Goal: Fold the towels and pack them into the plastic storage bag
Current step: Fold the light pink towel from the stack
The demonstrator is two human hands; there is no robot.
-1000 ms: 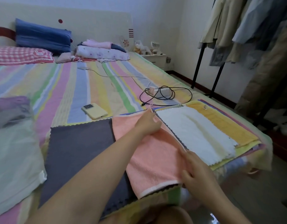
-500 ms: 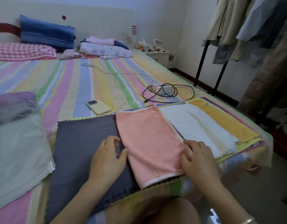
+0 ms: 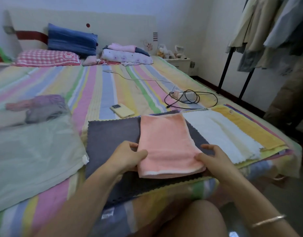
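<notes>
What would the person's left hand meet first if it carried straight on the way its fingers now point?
The pink towel: the left hand grips its near left edge, fingers pointing right across it. Beyond the towel probably comes the right hand, gripping the opposite edge.

Home bedroom: bed [image 3: 113, 86], pillows [image 3: 72, 41], clothes rack [image 3: 273, 31].

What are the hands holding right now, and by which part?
The folded pink towel: the left hand grips its near left edge, the right hand its near right corner.
</notes>
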